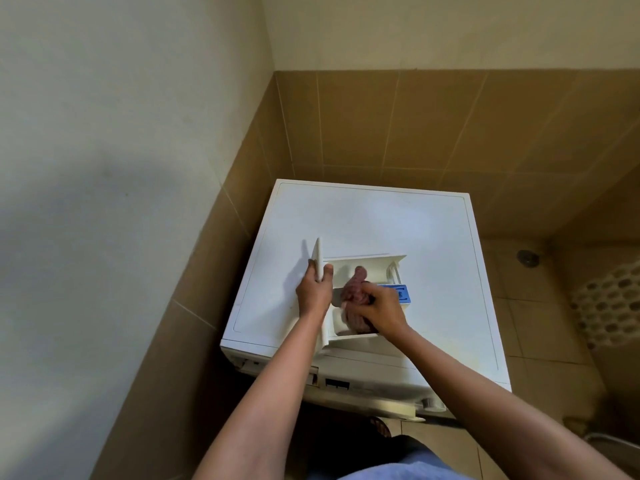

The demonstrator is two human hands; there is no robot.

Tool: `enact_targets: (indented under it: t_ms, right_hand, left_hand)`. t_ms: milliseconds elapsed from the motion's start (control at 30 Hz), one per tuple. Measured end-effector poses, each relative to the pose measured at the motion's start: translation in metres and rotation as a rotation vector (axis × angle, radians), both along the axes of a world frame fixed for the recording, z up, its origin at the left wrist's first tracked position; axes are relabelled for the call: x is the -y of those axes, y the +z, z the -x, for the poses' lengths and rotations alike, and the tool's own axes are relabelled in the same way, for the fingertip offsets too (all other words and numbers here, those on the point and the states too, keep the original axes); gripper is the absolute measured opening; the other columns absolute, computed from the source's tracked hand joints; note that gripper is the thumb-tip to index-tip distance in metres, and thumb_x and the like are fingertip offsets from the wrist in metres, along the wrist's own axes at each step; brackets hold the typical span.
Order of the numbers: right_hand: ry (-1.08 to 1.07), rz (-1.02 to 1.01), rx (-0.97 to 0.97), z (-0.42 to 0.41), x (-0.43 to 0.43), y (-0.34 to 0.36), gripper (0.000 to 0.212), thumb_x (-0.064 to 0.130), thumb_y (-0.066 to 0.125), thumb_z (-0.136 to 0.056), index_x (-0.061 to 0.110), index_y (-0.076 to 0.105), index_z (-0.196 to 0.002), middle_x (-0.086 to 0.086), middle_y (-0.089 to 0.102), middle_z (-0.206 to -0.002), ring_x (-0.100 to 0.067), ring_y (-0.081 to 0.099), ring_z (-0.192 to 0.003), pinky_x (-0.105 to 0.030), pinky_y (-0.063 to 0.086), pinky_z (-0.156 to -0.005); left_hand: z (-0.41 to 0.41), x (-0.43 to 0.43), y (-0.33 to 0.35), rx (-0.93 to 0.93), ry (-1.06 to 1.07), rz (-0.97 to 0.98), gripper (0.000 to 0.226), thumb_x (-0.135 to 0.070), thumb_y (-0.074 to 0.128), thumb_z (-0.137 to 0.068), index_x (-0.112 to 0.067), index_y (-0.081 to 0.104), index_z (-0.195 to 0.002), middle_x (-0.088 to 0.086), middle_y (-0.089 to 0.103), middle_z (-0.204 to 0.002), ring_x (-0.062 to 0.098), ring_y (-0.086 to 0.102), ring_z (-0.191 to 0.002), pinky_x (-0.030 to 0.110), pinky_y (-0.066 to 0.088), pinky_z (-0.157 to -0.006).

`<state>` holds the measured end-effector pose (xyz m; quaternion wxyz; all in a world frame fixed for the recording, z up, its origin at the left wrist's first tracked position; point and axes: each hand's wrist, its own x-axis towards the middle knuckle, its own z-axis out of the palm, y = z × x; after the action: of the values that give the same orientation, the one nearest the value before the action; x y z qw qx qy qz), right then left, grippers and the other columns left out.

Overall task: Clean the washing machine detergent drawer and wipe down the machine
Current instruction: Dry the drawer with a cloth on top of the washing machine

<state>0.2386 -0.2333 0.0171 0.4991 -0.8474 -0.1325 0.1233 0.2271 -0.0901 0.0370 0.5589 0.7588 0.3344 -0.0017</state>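
The left hand (313,292) grips the detergent drawer (367,268), the right hand (382,310) bunches a cloth (356,289) inside; hard scrubbing could skid it off the washing machine (381,220).

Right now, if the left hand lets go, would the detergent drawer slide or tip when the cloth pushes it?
Probably slides: hard plastic detergent drawer on the smooth machine top. Likely light, being a hollow shell. Tipping seems unlikely; it lies flat.

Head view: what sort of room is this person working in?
Probably a home laundry corner or bathroom: a white washing machine stands against brown wall tiles, with a white perforated basket beside it.
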Motion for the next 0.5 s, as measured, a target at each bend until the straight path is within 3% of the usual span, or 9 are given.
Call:
enact_targets:
  t_ms: [100, 167, 267, 333, 400, 500]
  right_hand:
    - [-0.442, -0.302, -0.008, -0.004, 0.011, 0.014, 0.009, 0.027, 0.075, -0.081, 0.021, 0.068, -0.081, 0.001, 0.070, -0.076, -0.013, 0.063, -0.071, -0.031, 0.052, -0.065]
    - [-0.514, -0.283, 0.003, -0.011, 0.019, 0.024, 0.014, 0.034, 0.061, -0.092, 0.021, 0.063, -0.086, -0.003, 0.067, -0.077, -0.015, 0.058, -0.070, -0.032, 0.047, -0.064]
    - [-0.192, -0.004, -0.093, -0.021, 0.014, 0.021, 0.022, 0.036, 0.041, -0.096, 0.018, 0.054, -0.099, -0.005, 0.066, -0.089, -0.019, 0.060, -0.084, -0.033, 0.044, -0.074]
    - [0.108, 0.354, 0.042, -0.024, -0.001, 0.010, 0.039, 0.041, 0.032, -0.088, 0.010, 0.053, -0.098, -0.010, 0.063, -0.098, -0.027, 0.056, -0.093, -0.036, 0.040, -0.080]
    - [0.270, 0.618, 0.148, -0.035, -0.017, 0.005, 0.051, 0.046, 0.026, -0.082, 0.009, 0.055, -0.100, -0.011, 0.064, -0.105, -0.031, 0.057, -0.096, -0.037, 0.040, -0.081]
    - [0.434, 0.816, -0.025, -0.057, -0.044, 0.013, 0.047, 0.040, 0.030, -0.093, 0.009, 0.059, -0.113, -0.013, 0.063, -0.119, -0.031, 0.057, -0.108, -0.038, 0.043, -0.087]
  left_hand:
    - [0.001, -0.003, -0.002, 0.028, -0.013, -0.007, 0.061, -0.045, 0.047, -0.098, -0.022, 0.029, -0.152, 0.003, 0.049, -0.144, 0.024, 0.049, -0.129, 0.027, 0.039, -0.100]
    - [0.000, -0.005, -0.007, 0.035, -0.025, -0.031, 0.064, -0.048, 0.047, -0.097, -0.023, 0.027, -0.152, 0.003, 0.049, -0.145, 0.024, 0.048, -0.130, 0.031, 0.038, -0.103]
    - [-0.001, -0.005, -0.014, 0.035, -0.042, -0.080, 0.064, -0.053, 0.045, -0.096, -0.025, 0.029, -0.152, 0.003, 0.050, -0.144, 0.025, 0.048, -0.130, 0.037, 0.041, -0.107]
    - [-0.003, -0.004, -0.016, 0.022, -0.049, -0.124, 0.063, -0.052, 0.044, -0.097, -0.025, 0.029, -0.152, 0.005, 0.051, -0.143, 0.027, 0.049, -0.128, 0.038, 0.042, -0.105]
    - [-0.005, -0.005, -0.016, 0.018, -0.050, -0.147, 0.061, -0.050, 0.043, -0.098, -0.025, 0.030, -0.152, 0.007, 0.052, -0.141, 0.028, 0.050, -0.127, 0.036, 0.043, -0.103]
    - [-0.005, -0.005, -0.018, 0.032, -0.052, -0.141, 0.058, -0.048, 0.042, -0.099, -0.025, 0.032, -0.151, 0.007, 0.054, -0.139, 0.027, 0.052, -0.125, 0.034, 0.044, -0.101]
